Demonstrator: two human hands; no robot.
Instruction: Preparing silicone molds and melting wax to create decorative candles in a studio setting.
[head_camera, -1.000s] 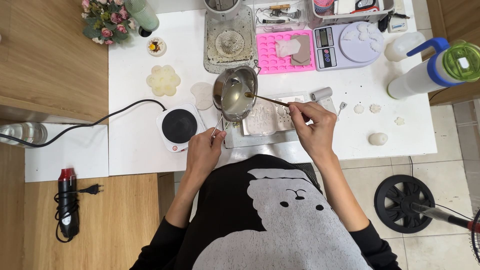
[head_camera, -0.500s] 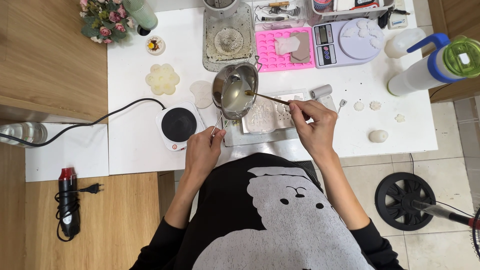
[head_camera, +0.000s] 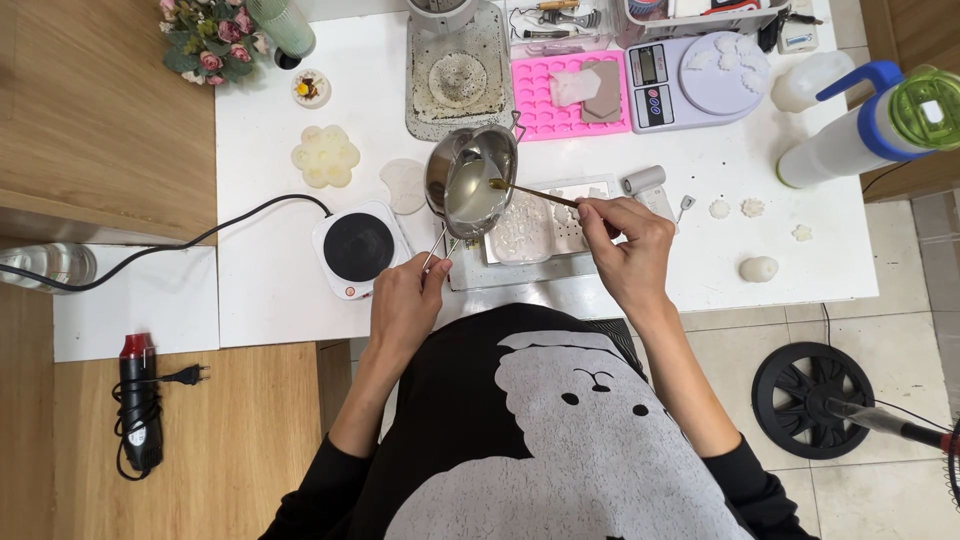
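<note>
My left hand (head_camera: 405, 300) grips the wire handle of a small steel melting pot (head_camera: 470, 180), holding it tilted above the white table (head_camera: 270, 270). Pale melted liquid fills the pot. My right hand (head_camera: 625, 245) pinches a thin brass-coloured stick (head_camera: 535, 194) whose tip dips into the liquid at the pot's right rim. Just below and right of the pot lies a clear mould (head_camera: 540, 228) on a metal tray (head_camera: 470, 278).
A small electric hot plate (head_camera: 355, 247) with a black cable sits left of the pot. Behind are a pink silicone mould (head_camera: 545, 110), a digital scale (head_camera: 690, 85), a flower-shaped white piece (head_camera: 325, 157), flowers (head_camera: 210, 40) and bottles (head_camera: 860, 130). A heat gun (head_camera: 138, 405) lies on the wooden surface.
Almost nothing differs: both hands keep their grip, and the whole view has shifted slightly upward with the head.
</note>
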